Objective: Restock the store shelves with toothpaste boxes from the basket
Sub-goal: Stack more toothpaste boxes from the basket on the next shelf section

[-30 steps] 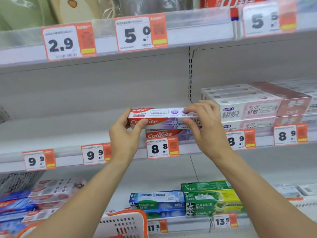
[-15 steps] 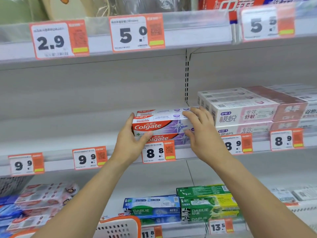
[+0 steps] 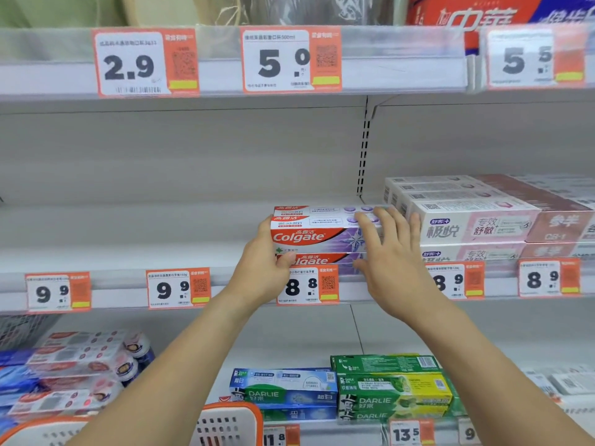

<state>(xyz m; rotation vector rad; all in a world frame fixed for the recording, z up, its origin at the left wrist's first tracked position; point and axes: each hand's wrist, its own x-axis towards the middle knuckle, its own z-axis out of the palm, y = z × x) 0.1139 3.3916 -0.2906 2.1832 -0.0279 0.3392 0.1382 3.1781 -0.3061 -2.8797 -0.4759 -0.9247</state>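
The top Colgate box (image 3: 317, 231) is sitting on the middle shelf (image 3: 128, 249), stacked on a second Colgate box (image 3: 317, 259) and lying between the two hands. It is a long, flat-sided cardboard carton, red at the left with white "Colgate" lettering and purple with a star burst toward the right; its white top face is carrying small Chinese print. Another box of the same kind (image 3: 322, 209) is lying just behind it.

The left hand (image 3: 262, 273) is cupping the left end of the stack, fingers curled behind the carton's end and the thumb pressing on the front of the lower box. The right hand (image 3: 391, 262) is spread wide, its straight fingers resting across the top right part of the upper box and its thumb pointing down at the front; it is not gripping.

Below the hands, on the shelf rail, an orange and white tag (image 3: 307, 284) is reading "8.8". Left of the left hand, two tags (image 3: 178, 288) are reading "9.9". Just right of the right hand, pale pink boxes (image 3: 467, 220) with Chinese lettering are standing in stacked rows, above tags reading "8.9". Above the hands, the upper rail is showing "2.9", "5.0" and "5.5".

Below the forearms, blue and green DARLIE boxes (image 3: 386, 397) are lying on the lower shelf. Near the left elbow, the perforated white basket (image 3: 225, 423) with an orange rim is showing at the bottom edge.
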